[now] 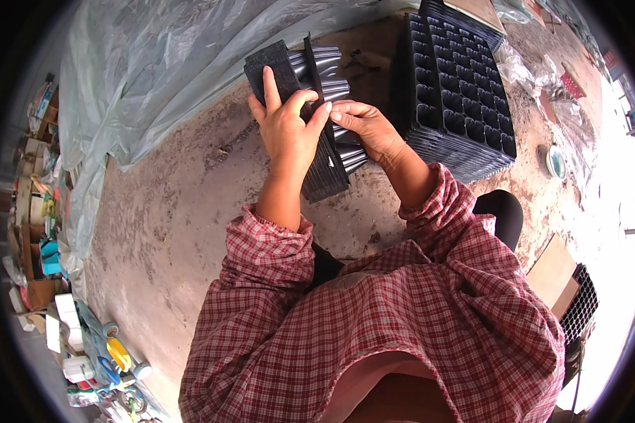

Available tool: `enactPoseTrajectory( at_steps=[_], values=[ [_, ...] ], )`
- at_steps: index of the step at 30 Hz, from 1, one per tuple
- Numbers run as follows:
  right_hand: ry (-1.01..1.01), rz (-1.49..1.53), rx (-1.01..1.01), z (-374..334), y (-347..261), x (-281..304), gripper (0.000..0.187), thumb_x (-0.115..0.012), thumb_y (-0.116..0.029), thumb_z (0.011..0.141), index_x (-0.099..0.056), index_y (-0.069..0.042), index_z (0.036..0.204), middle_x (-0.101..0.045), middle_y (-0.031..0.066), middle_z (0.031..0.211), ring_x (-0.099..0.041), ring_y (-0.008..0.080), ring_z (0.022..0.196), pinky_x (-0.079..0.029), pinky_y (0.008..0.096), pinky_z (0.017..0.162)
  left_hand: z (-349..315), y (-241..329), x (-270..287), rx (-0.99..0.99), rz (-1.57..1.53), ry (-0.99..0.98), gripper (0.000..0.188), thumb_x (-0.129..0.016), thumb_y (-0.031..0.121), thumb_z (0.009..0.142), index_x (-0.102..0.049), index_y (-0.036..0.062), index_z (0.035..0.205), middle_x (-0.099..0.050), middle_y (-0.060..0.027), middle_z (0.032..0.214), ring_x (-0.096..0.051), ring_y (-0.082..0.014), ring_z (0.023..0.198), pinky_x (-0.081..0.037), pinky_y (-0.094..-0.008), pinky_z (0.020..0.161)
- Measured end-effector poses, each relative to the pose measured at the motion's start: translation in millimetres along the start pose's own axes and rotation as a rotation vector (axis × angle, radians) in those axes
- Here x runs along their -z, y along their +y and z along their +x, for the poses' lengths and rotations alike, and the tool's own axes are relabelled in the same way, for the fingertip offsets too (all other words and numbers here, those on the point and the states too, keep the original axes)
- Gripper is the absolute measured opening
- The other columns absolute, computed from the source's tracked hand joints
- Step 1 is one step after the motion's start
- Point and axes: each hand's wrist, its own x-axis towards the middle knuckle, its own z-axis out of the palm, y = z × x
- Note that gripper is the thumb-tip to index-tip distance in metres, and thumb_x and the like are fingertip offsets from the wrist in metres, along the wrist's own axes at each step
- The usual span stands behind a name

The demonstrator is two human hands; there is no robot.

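Note:
A small stack of black plastic seedling trays point(324, 158) stands on edge in front of me, its tapered cells facing right. One tray on the right side is partly apart from the others at the top, leaving a gap. My left hand point(287, 127) grips the stack from the left, index finger stretched along it and thumb by the separated tray's edge. From the right, my right hand point(374, 130) pinches that same edge, thumb and fingers close to my left thumb. Part of the cells is hidden behind my right hand.
To the right stands a tall stack of black seedling trays point(462, 84), cells up. Clear plastic sheeting point(155, 63) covers the ground at the upper left. A round container point(556, 162) and cardboard point(554, 271) lie at right. Shelves and a yellow-handled tool point(118, 354) are at left.

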Motion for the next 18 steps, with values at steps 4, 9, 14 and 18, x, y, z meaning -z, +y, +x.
enactPoseTrajectory(
  at_steps=[4,9,14,18],
  values=[
    [0.017,-0.075,-0.006,0,-5,0,0.014,-0.068,-0.011,0.078,-0.067,-0.002,0.088,-0.064,0.0032,0.087,-0.056,0.0103,0.081,-0.043,0.0243,0.078,0,-1,0,0.0,0.001,-0.012,0.02,-0.072,0.03,0.069,-0.066,0.0163,0.083,-0.026,-0.0164,0.142,-0.03,-0.042,0.124,-0.018,-0.0524,0.104],
    [0.219,-1.013,0.378,-1,-20,-19,0.011,-0.065,-0.013,0.066,-0.067,-0.005,0.074,-0.063,0.011,0.081,-0.058,0.0255,0.08,-0.045,0.0302,0.077,-2,2,0,0.069,0.043,-0.016,0.017,-0.072,0.022,0.068,-0.065,0.0178,0.084,-0.024,-0.0151,0.143,-0.028,-0.0463,0.123,-0.023,-0.0518,0.102],
    [0.328,-1.204,0.456,-4,-18,-30,0.01,-0.063,-0.014,0.067,-0.065,-0.006,0.072,-0.062,0.0093,0.081,-0.055,0.029,0.083,-0.046,0.0349,0.075,-2,6,1,0.082,0.098,-0.024,0.024,-0.072,0.019,0.065,-0.063,0.0189,0.087,-0.024,-0.0138,0.143,-0.027,-0.0492,0.122,-0.026,-0.0522,0.101],
    [0.325,-1.234,0.414,-2,-19,-30,0.011,-0.063,-0.015,0.066,-0.065,-0.006,0.072,-0.06,0.0095,0.08,-0.055,0.0299,0.082,-0.046,0.0367,0.074,-2,10,3,0.107,0.132,-0.042,0.028,-0.071,0.017,0.064,-0.062,0.0199,0.09,-0.023,-0.0125,0.144,-0.026,-0.0516,0.121,-0.03,-0.0526,0.099]
  ],
)
